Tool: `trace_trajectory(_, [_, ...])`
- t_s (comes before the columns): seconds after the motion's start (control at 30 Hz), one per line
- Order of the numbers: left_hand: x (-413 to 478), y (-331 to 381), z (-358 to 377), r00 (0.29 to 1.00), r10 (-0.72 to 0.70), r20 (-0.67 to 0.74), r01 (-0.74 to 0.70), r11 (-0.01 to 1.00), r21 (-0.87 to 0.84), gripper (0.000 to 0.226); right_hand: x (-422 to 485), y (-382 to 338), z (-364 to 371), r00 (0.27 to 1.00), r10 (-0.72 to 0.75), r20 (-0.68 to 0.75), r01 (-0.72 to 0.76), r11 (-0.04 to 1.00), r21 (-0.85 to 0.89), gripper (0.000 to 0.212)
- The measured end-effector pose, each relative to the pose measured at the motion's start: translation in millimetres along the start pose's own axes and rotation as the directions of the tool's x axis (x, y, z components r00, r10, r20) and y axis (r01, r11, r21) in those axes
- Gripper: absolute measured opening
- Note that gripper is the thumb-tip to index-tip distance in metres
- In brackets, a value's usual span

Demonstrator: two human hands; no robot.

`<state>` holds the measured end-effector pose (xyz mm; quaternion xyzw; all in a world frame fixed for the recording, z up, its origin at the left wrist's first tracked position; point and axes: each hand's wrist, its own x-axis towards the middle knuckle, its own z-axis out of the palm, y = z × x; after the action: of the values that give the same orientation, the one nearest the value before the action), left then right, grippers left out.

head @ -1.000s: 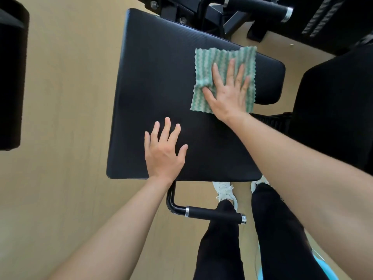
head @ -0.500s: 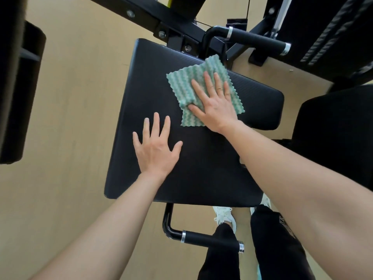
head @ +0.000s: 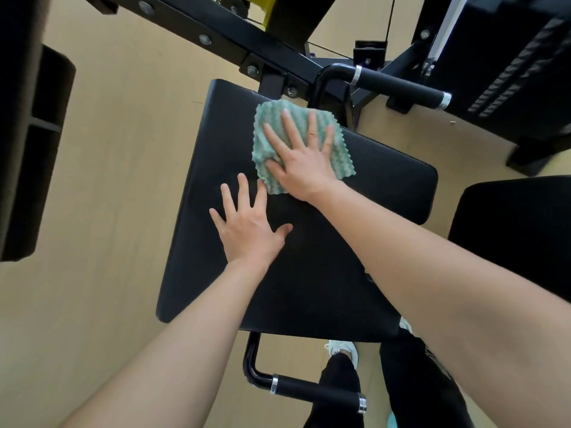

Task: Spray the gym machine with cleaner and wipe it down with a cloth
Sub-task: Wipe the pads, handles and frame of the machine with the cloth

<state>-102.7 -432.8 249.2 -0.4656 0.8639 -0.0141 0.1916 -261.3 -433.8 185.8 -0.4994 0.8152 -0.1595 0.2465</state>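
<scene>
The gym machine's black padded seat fills the middle of the head view. On its far part lies a green-and-white wavy cloth. My right hand presses flat on that cloth with straight, spread fingers. Nearer me and to the left, my left hand rests flat on the bare pad, fingers spread, its fingertips close to the cloth's near corner. No spray bottle is in view.
A black frame bar and a grip handle run past the seat's far edge. Another handle sticks out below the near edge, by my legs and shoes. Black pads stand at left and right. Tan floor lies around.
My right hand has slid the cloth leftward along the far part of the seat, toward my left hand. The cloth has turned and bunched a little. My left hand stays flat on the pad.
</scene>
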Motion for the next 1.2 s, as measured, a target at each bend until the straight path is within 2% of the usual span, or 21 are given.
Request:
trace_trajectory(0.07, [-0.2,-1.2,1.3,1.0,0.007,-0.018,-0.007,1.0,-0.013,0.101,-6.3,6.4,1.2,0.983,-0.185,0.016,0.186,0.979,-0.081,0.066])
trace_trajectory(0.13, [-0.2,-3.1,3.3,0.999,0.005,-0.031,-0.005,1.0,-0.018,0.103,-22.5,30.0,4.6,0.974,-0.228,0.0,0.227,0.968,-0.109,0.067])
trace_trajectory(0.17, [-0.4,-3.7,4.7,0.999,0.004,-0.035,-0.004,1.0,-0.018,0.104,-34.2,46.5,8.0,0.984,-0.18,-0.012,0.178,0.979,-0.104,0.068])
trace_trajectory(0.23, [-0.3,-4.4,7.5,0.999,0.003,-0.042,-0.004,1.0,-0.02,0.105,-63.6,81.7,16.7,0.999,0.024,-0.047,-0.027,0.997,-0.066,0.07])
trace_trajectory(0.33, [-1.2,-4.5,11.4,0.998,-0.005,-0.055,0.002,0.999,-0.043,0.103,-104.0,106.8,27.9,0.935,0.35,-0.047,-0.348,0.936,0.052,0.074])
trace_trajectory(0.4, [-2.8,-3.2,12.3,0.998,-0.012,-0.058,0.008,0.998,-0.065,0.102,-112.2,95.9,34.3,0.882,0.47,-0.033,-0.463,0.877,0.127,0.074])
trace_trajectory(0.47, [-5.0,-1.7,10.8,0.998,-0.023,-0.064,0.017,0.996,-0.088,0.099,-108.2,73.8,36.8,0.869,0.494,-0.019,-0.482,0.855,0.191,0.073])
trace_trajectory(0.6, [-21.0,-10.2,8.4,0.986,-0.034,-0.163,-0.004,0.973,-0.232,0.071,-91.3,25.9,42.0,0.964,0.265,-0.008,-0.262,0.959,0.11,0.066])
trace_trajectory(0.7, [-50.7,-28.7,13.7,0.967,-0.16,-0.198,0.093,0.945,-0.313,0.06,-80.1,-20.5,43.3,1.0,-0.009,0.015,0.008,1.0,0.024,0.064])
trace_trajectory(0.77, [-74.6,-41.4,23.6,0.948,-0.274,-0.162,0.205,0.916,-0.346,0.064,-84.9,-52.4,52.7,0.977,-0.21,0.047,0.213,0.975,-0.064,0.065])
trace_trajectory(0.83, [-97.2,-51.3,36.8,0.939,-0.327,-0.104,0.278,0.903,-0.327,0.069,-99.7,-67.8,64.4,0.938,-0.337,0.078,0.345,0.931,-0.121,0.067])
trace_trajectory(0.93, [-120.5,-63.1,54.4,0.971,-0.233,-0.062,0.209,0.941,-0.267,0.073,-126.2,-48.1,75.9,0.916,-0.392,0.091,0.4,0.909,-0.115,0.071])
trace_trajectory(1.0, [-123.9,-68.2,59.4,0.981,-0.186,-0.061,0.164,0.953,-0.254,0.073,-147.3,-24.7,80.6,0.949,-0.304,0.077,0.311,0.945,-0.102,0.073])
trace_trajectory(1.1, [-123.8,-70.2,62.5,0.98,-0.186,-0.065,0.166,0.958,-0.234,0.073,-180.1,-13.5,92.3,0.999,-0.017,0.046,0.019,0.998,-0.055,0.074])
trace_trajectory(1.2, [-124.7,-66.8,63.9,0.98,-0.181,-0.083,0.159,0.963,-0.218,0.072,-200.5,-45.4,107.5,0.963,0.265,0.052,-0.268,0.962,0.054,0.071])
